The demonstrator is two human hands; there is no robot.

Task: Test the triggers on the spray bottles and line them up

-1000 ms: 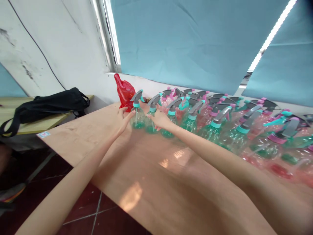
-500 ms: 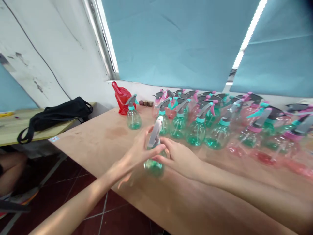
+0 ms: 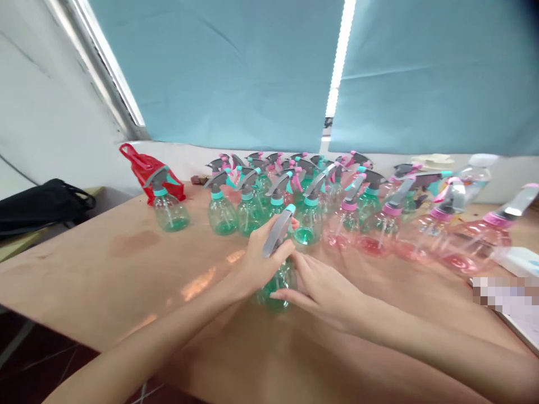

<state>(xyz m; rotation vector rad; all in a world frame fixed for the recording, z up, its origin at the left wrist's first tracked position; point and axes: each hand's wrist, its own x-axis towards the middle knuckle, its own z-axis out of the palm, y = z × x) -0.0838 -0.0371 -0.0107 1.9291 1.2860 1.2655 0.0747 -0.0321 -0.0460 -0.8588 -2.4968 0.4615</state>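
Observation:
Between my hands is a green spray bottle (image 3: 275, 292) with a grey and teal trigger head, upright at the near side of the other bottles. My left hand (image 3: 263, 252) is wrapped round its neck just below the head. Lower down, my right hand (image 3: 322, 286) clasps the clear green body from the right, thumb across the front. My fingers hide the collar and part of the body. Behind it stand several green spray bottles (image 3: 223, 216) with teal collars. Several pink spray bottles (image 3: 379, 235) are to the right.
A lone green spray bottle (image 3: 168, 213) stands at the left, by a red plastic bag (image 3: 147, 168). At the right are a clear bottle with a white cap (image 3: 480, 174) and a flat, partly blurred-out item (image 3: 514, 314). The table edge (image 3: 50, 328) runs along the lower left.
My view has swung to the right, showing more of the pink bottles. My left hand has closed round the bottle's neck; its fingers were looser before. My right hand stays on the body.

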